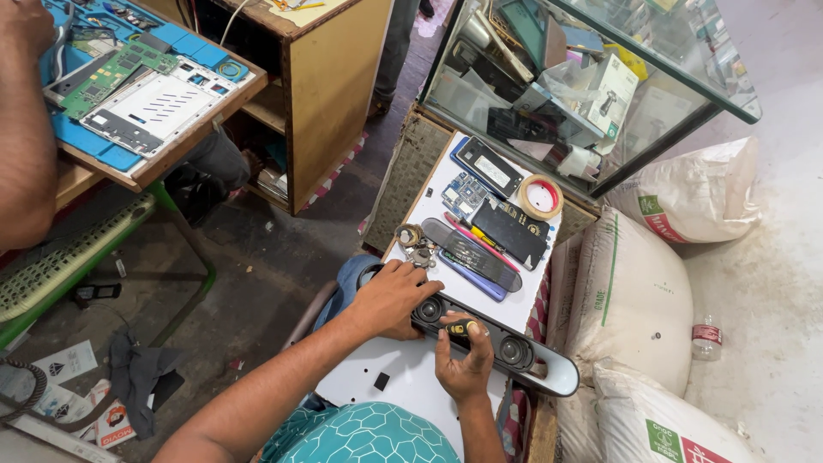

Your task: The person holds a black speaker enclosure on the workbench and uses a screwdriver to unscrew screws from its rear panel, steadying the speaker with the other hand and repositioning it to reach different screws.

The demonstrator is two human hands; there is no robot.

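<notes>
Head view shows a long dark speaker bar lying across a white board on your lap, its round driver cones facing up and its pale grey end cap pointing right. Your left hand presses down on the bar's left end, fingers spread narrow and flat over it, steadying rather than gripping. Your right hand sits at the middle of the bar — thumb and forefinger pinched on a small black and yellow part held against the bar's face. What that part is cannot be told at this size.

Progress, judged from the layout: the bar is open-faced with no grille over the cones, so the work appears to be mid-way, with the small part being handled at the centre and the front not yet covered. No loose grille shows itself plainly.

Beyond the bar, farther along the same board, lie a bare blue circuit board, several dark phone shells, a roll of tape and a small metal ring cluster. A glass display case stands behind. White sacks are stacked to your right. At far left, another person's arm rests beside a wooden bench carrying a dismantled device.
</notes>
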